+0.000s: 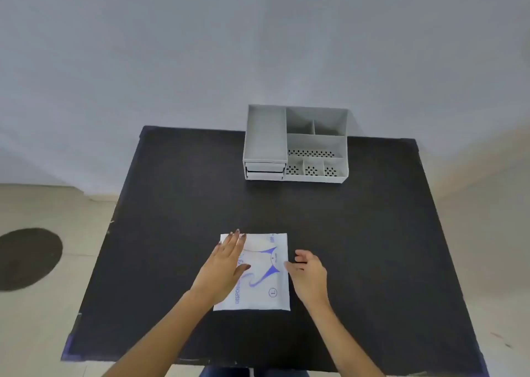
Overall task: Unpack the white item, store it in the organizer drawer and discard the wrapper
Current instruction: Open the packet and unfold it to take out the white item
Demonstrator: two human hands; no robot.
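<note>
A flat white packet (263, 273) with blue print lies on the black table (177, 204), near its front edge. My left hand (226, 264) rests flat on the packet's left half, fingers spread. At the packet's right edge my right hand (308, 273) has its fingers curled, fingertips touching the rim. A grey organizer (295, 144) stands at the far side of the table. Its two small drawers (264, 170) at the lower left front are closed.
The organizer has several open compartments on top, some with perforated floors. A grey wall rises behind the table. Pale floor lies to both sides, with a dark round patch (27, 257) on the floor at the left.
</note>
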